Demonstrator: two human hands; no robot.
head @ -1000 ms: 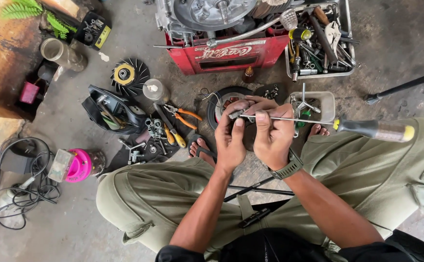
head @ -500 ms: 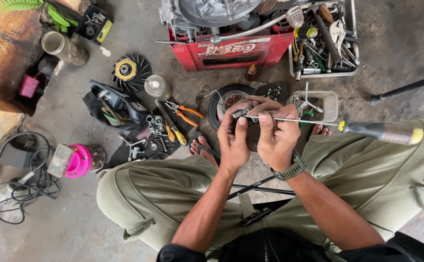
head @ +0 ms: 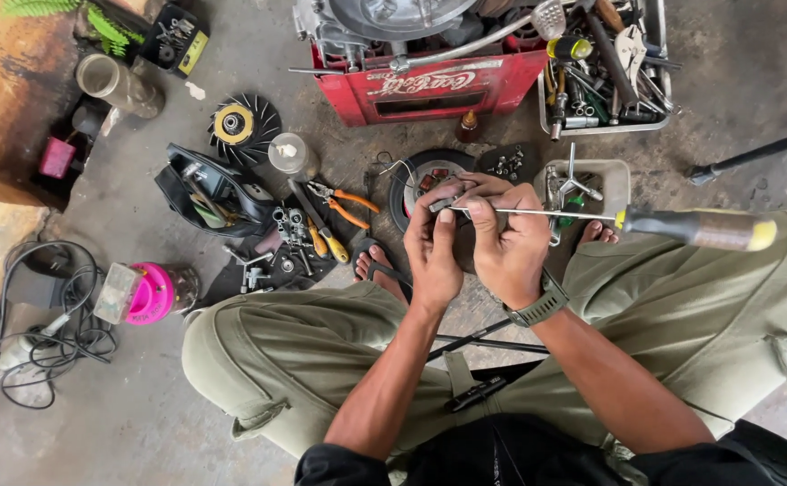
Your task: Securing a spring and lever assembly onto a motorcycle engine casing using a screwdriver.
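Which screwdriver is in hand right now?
The long one with the black-and-yellow handle, its shaft crossing the right hand. The yellow-handled one lies on the floor by the pliers.

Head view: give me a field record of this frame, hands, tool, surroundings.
left hand: cupped around a small part, mostly hidden
right hand: closed on the same part, with the screwdriver's shaft passing through its fingers
screwdriver: long, lying level, black and yellow handle out to the right
pliers: orange-handled, on the floor left of the hands
red crate: above the hands, engine part on top
tool tray: right of the crate, full
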